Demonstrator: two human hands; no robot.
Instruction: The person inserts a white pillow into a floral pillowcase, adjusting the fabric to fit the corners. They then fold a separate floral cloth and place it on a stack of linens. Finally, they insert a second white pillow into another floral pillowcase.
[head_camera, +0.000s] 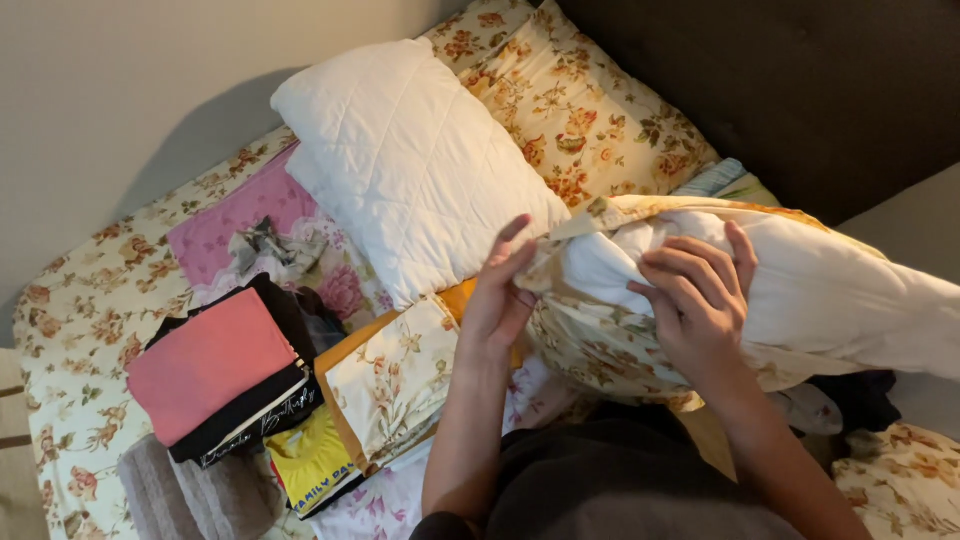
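A white pillow (850, 290) lies across my lap, partly inside a floral pillowcase (590, 350). My left hand (497, 290) pinches the open edge of the pillowcase at the pillow's end. My right hand (700, 300) presses on the pillow, fingers bent and gripping the white fabric near the case's opening. The far end of the pillow runs off the right edge.
A bare white quilted pillow (410, 160) and a floral-cased pillow (580, 110) lie at the head of the bed by a dark headboard (800, 80). A stack of folded clothes, pink on top (210, 365), sits at left on the floral sheet (80, 330).
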